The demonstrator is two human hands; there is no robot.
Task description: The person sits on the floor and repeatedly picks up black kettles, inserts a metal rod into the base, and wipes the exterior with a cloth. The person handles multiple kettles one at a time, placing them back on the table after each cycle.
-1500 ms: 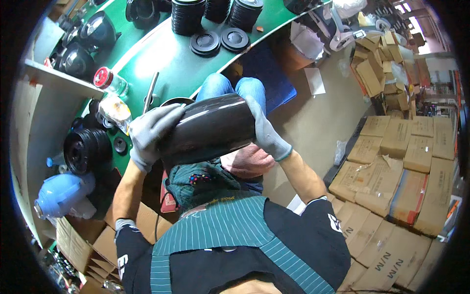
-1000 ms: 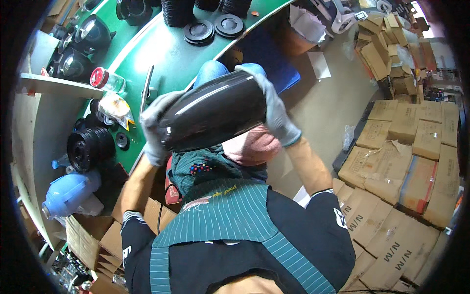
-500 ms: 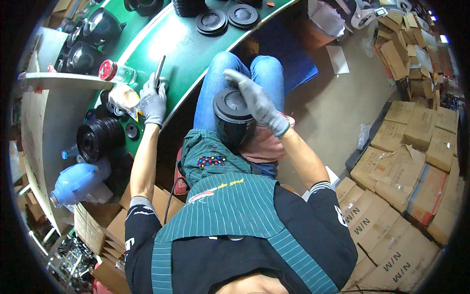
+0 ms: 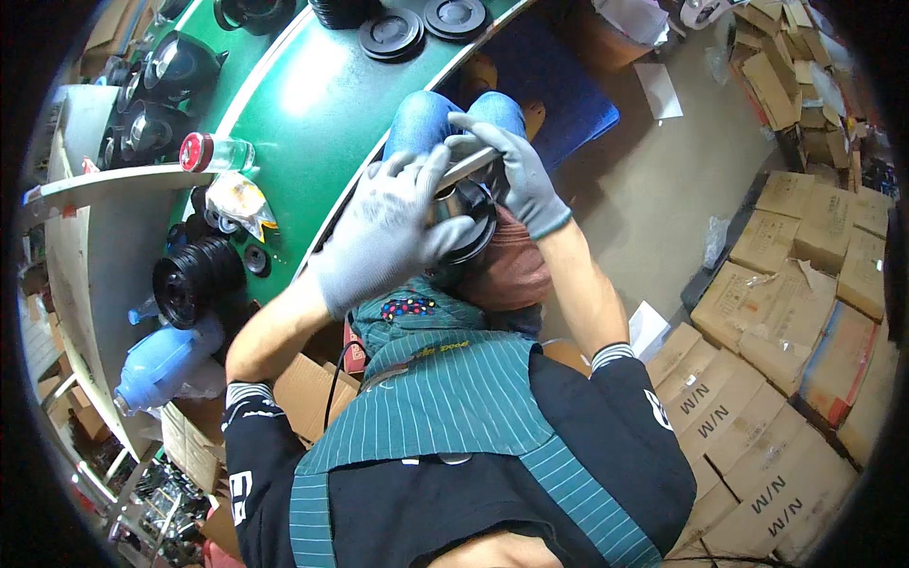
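Both my hands wear grey gloves and meet over my lap. A narrow flat grey bar (image 4: 471, 167) juts from the bent fingers of my left hand (image 4: 383, 222); its far end reaches my right hand (image 4: 525, 185). Below the bar, a short silvery cylinder (image 4: 443, 205) stands by a round black container (image 4: 481, 230), which is mostly hidden by my left hand. The left thumb stretches across this container near its rim. On its right side, my right fingers are bent and partly wrapped; what lies inside them is hidden.
Flat black lids (image 4: 391, 34) lie on the green table (image 4: 308, 104). A red-capped jar (image 4: 216, 153), a plastic bag (image 4: 239, 201), stacked black rings (image 4: 189, 275) and glossy black pots (image 4: 156, 133) are at the left. Cardboard boxes (image 4: 757, 312) fill the right side.
My left hand has swung from the table to my lap, with the narrow bar. My right hand has shifted up and right off the container's black top. A silvery cylinder now shows there.
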